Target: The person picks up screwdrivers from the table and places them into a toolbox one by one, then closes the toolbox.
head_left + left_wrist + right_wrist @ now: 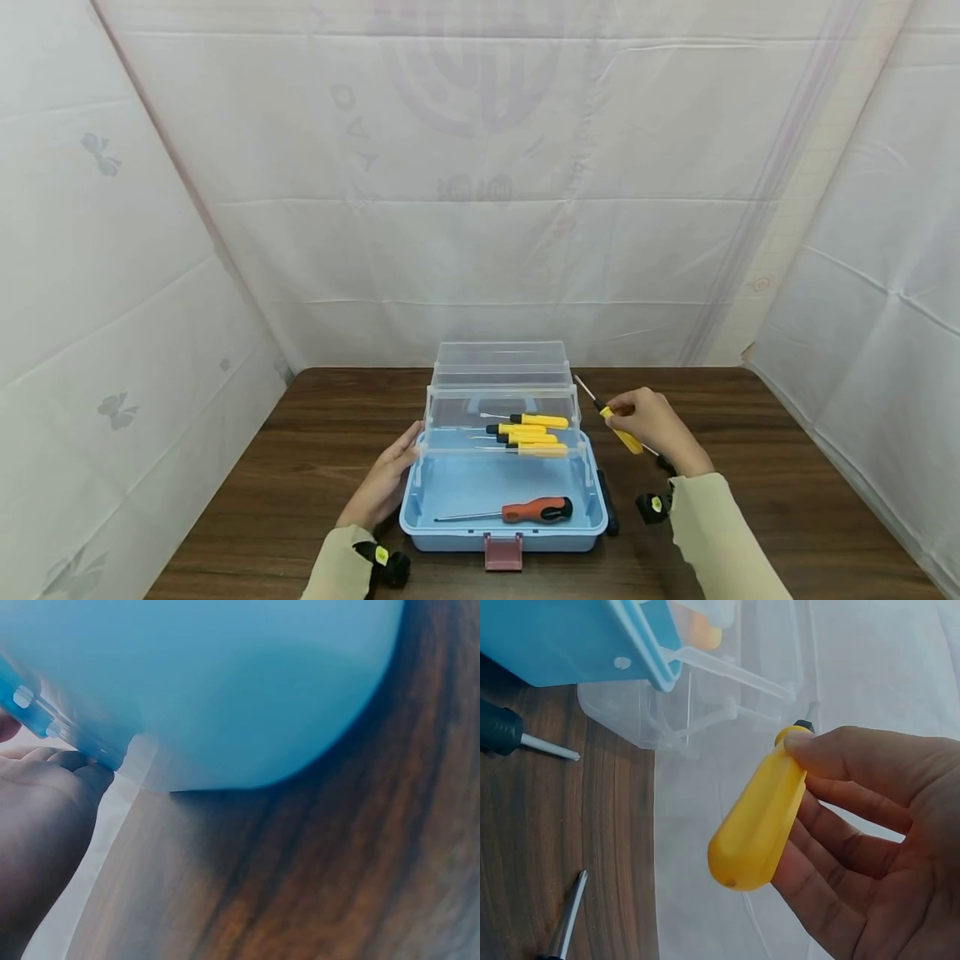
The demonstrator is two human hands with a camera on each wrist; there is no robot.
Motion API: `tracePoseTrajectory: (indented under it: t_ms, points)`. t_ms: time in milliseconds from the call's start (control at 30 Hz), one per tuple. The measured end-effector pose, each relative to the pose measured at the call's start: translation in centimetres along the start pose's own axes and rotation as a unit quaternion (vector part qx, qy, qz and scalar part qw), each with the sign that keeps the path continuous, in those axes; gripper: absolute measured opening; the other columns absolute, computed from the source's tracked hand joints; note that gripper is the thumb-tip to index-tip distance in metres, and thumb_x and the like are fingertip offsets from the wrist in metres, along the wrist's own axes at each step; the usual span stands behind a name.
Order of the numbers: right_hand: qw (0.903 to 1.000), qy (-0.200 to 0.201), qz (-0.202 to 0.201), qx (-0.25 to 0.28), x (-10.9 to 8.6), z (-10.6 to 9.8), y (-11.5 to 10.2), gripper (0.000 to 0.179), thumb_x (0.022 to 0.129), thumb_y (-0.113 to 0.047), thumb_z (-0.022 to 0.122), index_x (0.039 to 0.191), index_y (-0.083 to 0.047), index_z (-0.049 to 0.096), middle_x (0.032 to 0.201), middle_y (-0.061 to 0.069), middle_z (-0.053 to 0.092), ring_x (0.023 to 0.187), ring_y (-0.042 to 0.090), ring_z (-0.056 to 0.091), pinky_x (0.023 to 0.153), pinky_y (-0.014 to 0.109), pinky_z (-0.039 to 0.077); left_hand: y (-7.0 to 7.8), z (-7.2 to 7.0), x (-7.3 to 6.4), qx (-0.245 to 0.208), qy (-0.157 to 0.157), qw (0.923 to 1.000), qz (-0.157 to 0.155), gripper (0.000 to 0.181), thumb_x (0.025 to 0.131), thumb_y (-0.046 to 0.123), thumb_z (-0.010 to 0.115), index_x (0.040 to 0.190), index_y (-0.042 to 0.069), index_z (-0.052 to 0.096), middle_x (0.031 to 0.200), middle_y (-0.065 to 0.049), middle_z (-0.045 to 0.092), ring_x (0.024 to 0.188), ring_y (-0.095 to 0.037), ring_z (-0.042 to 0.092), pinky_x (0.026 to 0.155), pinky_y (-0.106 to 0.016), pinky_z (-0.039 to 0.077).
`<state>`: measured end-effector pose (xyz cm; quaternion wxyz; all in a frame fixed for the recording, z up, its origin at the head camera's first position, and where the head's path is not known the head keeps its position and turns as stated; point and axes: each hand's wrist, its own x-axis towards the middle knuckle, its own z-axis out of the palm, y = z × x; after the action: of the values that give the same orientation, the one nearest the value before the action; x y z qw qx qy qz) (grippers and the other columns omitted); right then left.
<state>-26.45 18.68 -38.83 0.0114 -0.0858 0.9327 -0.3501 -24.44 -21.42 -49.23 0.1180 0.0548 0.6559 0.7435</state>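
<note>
My right hand (656,425) pinches a yellow-handled screwdriver (757,817) between thumb and fingers, raised to the right of the toolbox. Its shaft points up and left in the head view. The blue toolbox (465,543) stands with its clear lid (502,354) and clear tray raised at the back. Several yellow screwdrivers (542,422) lie side by side in that tray. An orange-and-black screwdriver (536,510) lies across the bottom of the blue base. At the box's left side, my left hand (384,483) rests its extended fingers against the edge near the hinge.
A dark-handled screwdriver (499,729) lies on the brown table (315,467) close along the box's right side. Another screwdriver (571,915) is farther right, partly hidden under my right hand in the head view. A pink latch (503,553) hangs at the box's front. White sheeting (495,250) surrounds the table.
</note>
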Motion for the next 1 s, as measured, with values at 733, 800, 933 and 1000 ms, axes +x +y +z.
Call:
tracePoseTrajectory:
  t_ms: [733, 800, 933, 1000]
  points:
    - [0.9971, -0.021, -0.065, -0.032, 1.1, 0.8, -1.4, 0.024, 0.086, -0.008, 0.067, 0.109, 0.001, 0.071, 0.099, 0.012, 0.071, 0.077, 0.014, 0.061, 0.072, 0.033, 0.057, -0.2, 0.0, -0.1, 0.001, 0.0, 1.0, -0.002, 0.062, 0.103, 0.019, 0.039, 0.155, 0.006, 0.008, 0.163, -0.013, 0.004, 0.149, -0.034, 0.003, 0.117, -0.054, 0.01]
    - [0.9964, -0.024, -0.074, -0.035, 1.2, 0.8, -1.6, 0.024, 0.087, -0.007, 0.067, 0.109, 0.0, 0.071, 0.098, 0.012, 0.071, 0.077, 0.014, 0.06, 0.072, 0.034, 0.057, -0.2, 0.0, -0.1, -0.002, 0.001, 1.0, -0.003, 0.061, 0.103, 0.019, 0.039, 0.155, 0.006, 0.009, 0.163, -0.012, 0.005, 0.149, -0.033, 0.003, 0.118, -0.054, 0.009]
    - [0.9946, -0.029, -0.093, -0.035, 1.4, 0.9, -2.0, 0.022, 0.086, -0.005, 0.068, 0.107, -0.001, 0.072, 0.099, 0.011, 0.071, 0.076, 0.014, 0.059, 0.072, 0.032, 0.057, -0.2, 0.0, -0.1, -0.006, 0.001, 1.0, -0.001, 0.062, 0.103, 0.019, 0.04, 0.155, 0.006, 0.009, 0.163, -0.012, 0.005, 0.149, -0.033, 0.004, 0.118, -0.053, 0.009]
    - [0.9935, -0.033, -0.104, -0.033, 1.6, 1.0, -2.2, 0.022, 0.086, -0.004, 0.068, 0.107, -0.001, 0.072, 0.099, 0.011, 0.071, 0.076, 0.013, 0.059, 0.071, 0.03, 0.057, -0.2, 0.0, -0.1, -0.007, 0.0, 1.0, 0.0, 0.062, 0.102, 0.019, 0.04, 0.155, 0.006, 0.009, 0.163, -0.012, 0.005, 0.149, -0.033, 0.003, 0.118, -0.053, 0.009]
